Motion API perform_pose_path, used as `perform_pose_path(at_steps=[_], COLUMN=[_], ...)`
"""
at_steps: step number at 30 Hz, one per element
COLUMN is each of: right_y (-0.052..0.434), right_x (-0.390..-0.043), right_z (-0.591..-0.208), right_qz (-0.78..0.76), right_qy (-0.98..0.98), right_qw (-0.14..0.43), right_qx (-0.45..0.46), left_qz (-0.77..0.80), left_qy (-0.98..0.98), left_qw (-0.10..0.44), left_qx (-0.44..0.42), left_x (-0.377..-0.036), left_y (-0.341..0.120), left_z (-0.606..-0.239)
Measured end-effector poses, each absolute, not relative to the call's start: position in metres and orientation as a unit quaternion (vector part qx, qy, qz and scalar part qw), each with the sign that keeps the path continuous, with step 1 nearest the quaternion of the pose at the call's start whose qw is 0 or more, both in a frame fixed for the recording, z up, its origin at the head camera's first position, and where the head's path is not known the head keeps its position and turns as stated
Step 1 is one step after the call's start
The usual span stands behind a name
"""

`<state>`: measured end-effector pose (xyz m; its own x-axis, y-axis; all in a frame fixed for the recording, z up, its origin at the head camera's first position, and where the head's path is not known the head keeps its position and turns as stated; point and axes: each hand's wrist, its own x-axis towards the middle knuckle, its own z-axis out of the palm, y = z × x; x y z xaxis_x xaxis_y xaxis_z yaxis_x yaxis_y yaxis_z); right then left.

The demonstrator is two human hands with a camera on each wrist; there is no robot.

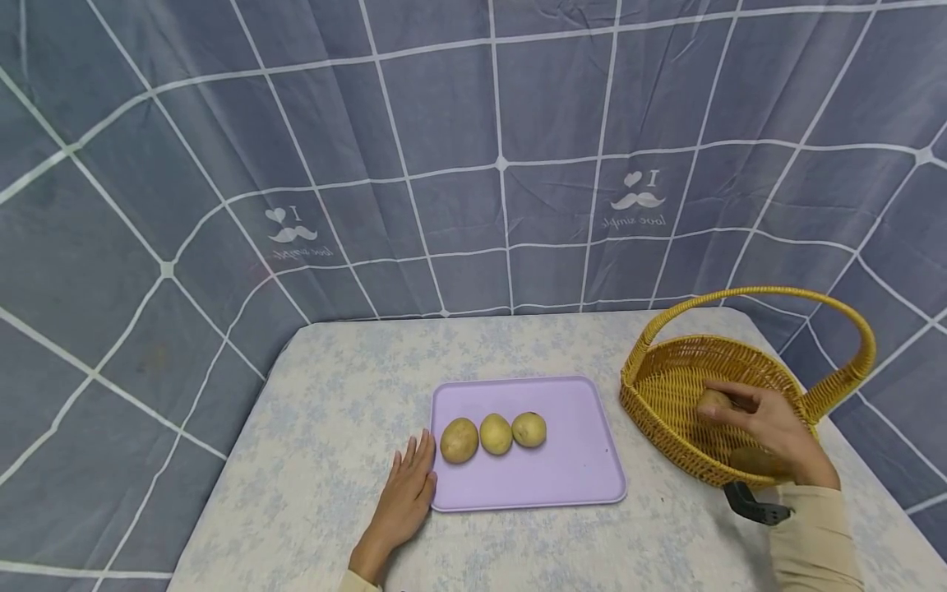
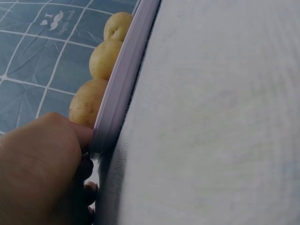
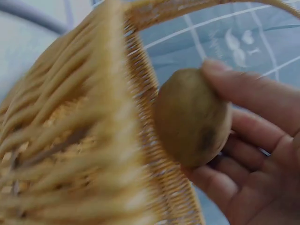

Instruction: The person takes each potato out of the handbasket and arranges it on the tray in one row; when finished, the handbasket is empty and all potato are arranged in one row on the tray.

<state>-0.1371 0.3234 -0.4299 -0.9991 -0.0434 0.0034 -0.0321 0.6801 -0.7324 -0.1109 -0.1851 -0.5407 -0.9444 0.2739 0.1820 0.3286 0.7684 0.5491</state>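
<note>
Right hand (image 1: 769, 432) was inside the wicker basket (image 1: 666, 386), fingers curled round a potato (image 1: 714, 401) and gripping it. Right wrist view confirmed the hold: thumb and fingertips wrapped about the brownish potato, which sat just beside the woven basket wall, whether touching it could not be told. A second potato (image 1: 755, 462) lay in the basket under the palm, partly hidden by the hand. Basket handle (image 1: 769, 294) arched over and beyond the hand. A dark strap piece (image 1: 755, 503) showed at the right wrist, next to a beige sleeve (image 1: 814, 534).

Left hand (image 1: 408, 487) lay flat on the tablecloth (image 1: 333, 411), fingers straight and together, holding nothing. Its fingertips touched the left edge of a lilac tray (image 1: 570, 469); the left wrist view showed a finger pressed against the tray rim. Three potatoes (image 1: 494, 434) sat in a row on the tray, just past the left fingertips, each touching or nearly touching its neighbour.

Tray lay between the two hands, and the basket stood well apart from the left hand. A blue-grey grid-pattern cloth (image 1: 444, 123) hung behind and around the table, beyond both hands.
</note>
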Motion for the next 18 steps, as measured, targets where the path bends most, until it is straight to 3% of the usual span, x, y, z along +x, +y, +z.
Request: perform_pose_path(at_steps=[4, 12, 18], right_y=[0.315, 0.284, 0.251], right_x=[-0.133, -0.135, -0.144], right_z=[-0.414, -0.388, -0.389], right_qz=[-0.442, -0.565, -0.663], right_qy=[0.897, 0.816, 0.726], right_qw=[-0.02, -0.073, -0.07], right_qx=[-0.015, -0.095, -0.167], left_qz=[-0.3, -0.3, -0.302], left_qy=[-0.939, -0.939, -0.939], left_qw=[0.048, 0.047, 0.045], left_qx=[-0.16, -0.159, -0.161], left_x=[-0.111, -0.111, -0.111], left_y=[-0.185, -0.185, -0.185], left_z=[-0.542, -0.541, -0.541])
